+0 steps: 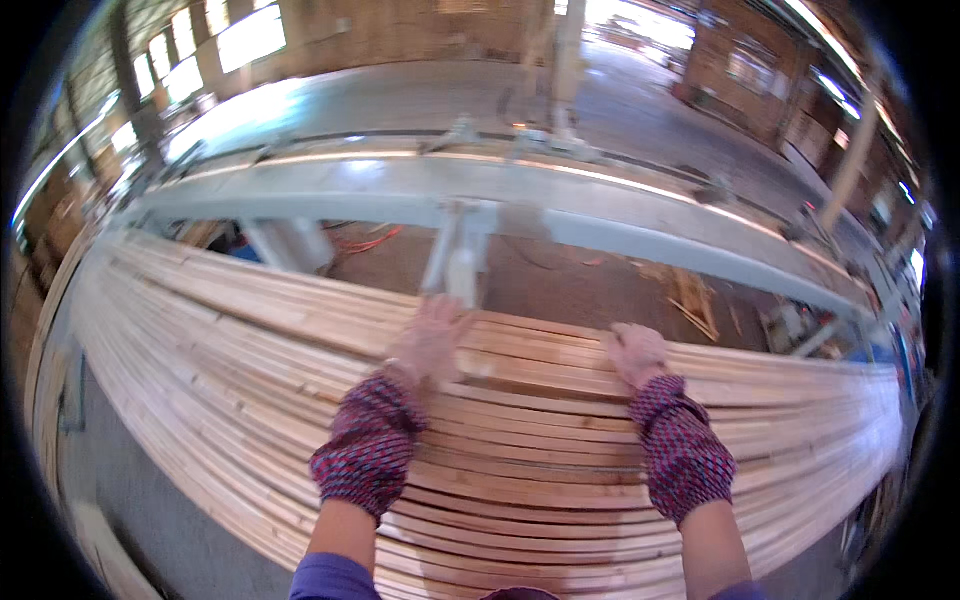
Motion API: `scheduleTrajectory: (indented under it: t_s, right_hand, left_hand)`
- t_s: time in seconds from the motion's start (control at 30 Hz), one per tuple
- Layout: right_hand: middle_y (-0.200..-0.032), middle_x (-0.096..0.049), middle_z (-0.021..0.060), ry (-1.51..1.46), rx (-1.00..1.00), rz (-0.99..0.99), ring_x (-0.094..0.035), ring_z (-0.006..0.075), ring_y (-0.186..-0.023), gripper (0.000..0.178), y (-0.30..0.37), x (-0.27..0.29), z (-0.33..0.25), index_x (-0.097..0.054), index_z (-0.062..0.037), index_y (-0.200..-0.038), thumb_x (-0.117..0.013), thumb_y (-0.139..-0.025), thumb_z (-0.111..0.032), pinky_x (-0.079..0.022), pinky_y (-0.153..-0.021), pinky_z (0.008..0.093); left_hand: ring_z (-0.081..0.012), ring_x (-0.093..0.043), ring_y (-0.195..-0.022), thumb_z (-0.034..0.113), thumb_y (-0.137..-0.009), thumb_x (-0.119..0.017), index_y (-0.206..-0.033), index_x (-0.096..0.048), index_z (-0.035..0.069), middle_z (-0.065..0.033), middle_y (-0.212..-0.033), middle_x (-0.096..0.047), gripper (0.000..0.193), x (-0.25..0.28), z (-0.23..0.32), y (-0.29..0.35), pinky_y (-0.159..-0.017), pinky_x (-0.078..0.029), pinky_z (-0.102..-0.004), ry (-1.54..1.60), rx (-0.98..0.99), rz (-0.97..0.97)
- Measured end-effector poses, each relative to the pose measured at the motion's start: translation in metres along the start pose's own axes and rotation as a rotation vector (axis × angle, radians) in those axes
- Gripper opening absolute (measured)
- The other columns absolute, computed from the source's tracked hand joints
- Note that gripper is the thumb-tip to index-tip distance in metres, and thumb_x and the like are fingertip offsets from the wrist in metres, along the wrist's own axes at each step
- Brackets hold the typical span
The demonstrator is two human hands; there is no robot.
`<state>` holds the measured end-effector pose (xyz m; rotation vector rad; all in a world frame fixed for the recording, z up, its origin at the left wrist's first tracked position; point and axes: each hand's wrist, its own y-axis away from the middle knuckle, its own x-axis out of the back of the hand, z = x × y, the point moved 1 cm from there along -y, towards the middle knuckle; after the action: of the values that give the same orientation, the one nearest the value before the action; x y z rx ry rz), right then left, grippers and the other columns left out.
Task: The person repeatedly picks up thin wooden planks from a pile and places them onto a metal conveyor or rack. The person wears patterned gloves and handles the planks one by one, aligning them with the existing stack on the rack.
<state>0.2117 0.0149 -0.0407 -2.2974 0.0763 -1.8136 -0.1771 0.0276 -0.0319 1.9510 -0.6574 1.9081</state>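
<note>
Long, pale wooden strips (540,435) lie side by side in a broad layer across the view. My left hand (435,335) rests on the strips near their far edge, fingers stretched forward and a little blurred. Farther right, my right hand (637,352) has its fingers bent down over the far edge of the layer, closed on the outermost strips; its fingertips are hidden. Both forearms wear checked red-and-blue sleeve covers (375,440). A dark gap runs between strips just in front of my hands.
Beyond the strips, a long grey metal machine beam (360,190) crosses from left to right. Scrap wood (692,305) and an orange cord (368,240) lie on the floor below it. A post (567,70) stands behind the beam.
</note>
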Motion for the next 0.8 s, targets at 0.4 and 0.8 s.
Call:
scheduleTrajectory:
  t_s: [0.4,0.8]
  right_hand:
    - [-0.109,-0.073,0.0182,0.054,0.013,-0.023,-0.067,0.0391,-0.106,0.043,-0.002,-0.007,-0.002,-0.074,-0.0104,-0.112,-0.052,-0.101,-0.046,-0.051,-0.095,0.0492]
    - [-0.111,-0.073,0.021,-0.039,0.063,-0.015,-0.068,0.04,-0.107,0.046,-0.005,-0.008,-0.009,-0.074,-0.0096,-0.117,-0.052,-0.1,-0.047,-0.051,-0.096,0.0509]
  left_hand:
    - [-0.0376,-0.039,-0.143,0.059,-0.068,-0.079,-0.156,-0.044,0.015,-0.0152,-0.145,-0.047,0.105,0.012,0.0,0.011,-0.124,-0.025,-0.0546,-0.047,0.038,-0.096]
    - [-0.0391,-0.045,-0.136,0.061,-0.064,-0.081,-0.147,-0.056,0.013,-0.0173,-0.14,-0.053,0.099,-0.003,-0.007,0.011,-0.121,-0.029,-0.0553,-0.052,0.027,-0.041]
